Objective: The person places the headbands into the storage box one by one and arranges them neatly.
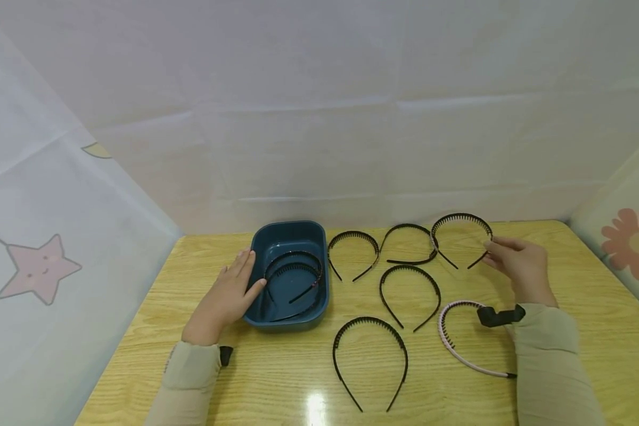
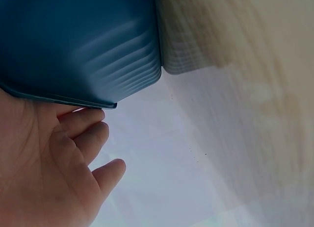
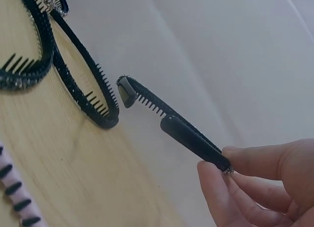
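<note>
My left hand [image 1: 228,294] rests along the left side of a dark blue plastic bin [image 1: 289,231], its fingers fairly straight. In the left wrist view some fingertips touch the outside of the bin's rim [image 2: 59,100]. Black toothed headbands [image 1: 294,252] lie inside the bin. At the back right, my right hand [image 1: 520,269] pinches one end of a black toothed headband [image 1: 461,215] between thumb and fingers. The right wrist view shows that headband [image 3: 194,141] edge-on, with small sparkling bits at the pinched part.
Between the hands, several black headbands lie on the wooden table [image 1: 277,378], among them one at the front [image 1: 370,319] and one in the middle [image 1: 410,267]. A pink headband [image 1: 449,343] lies beside the right wrist. A pale cloth wall [image 1: 319,148] stands behind.
</note>
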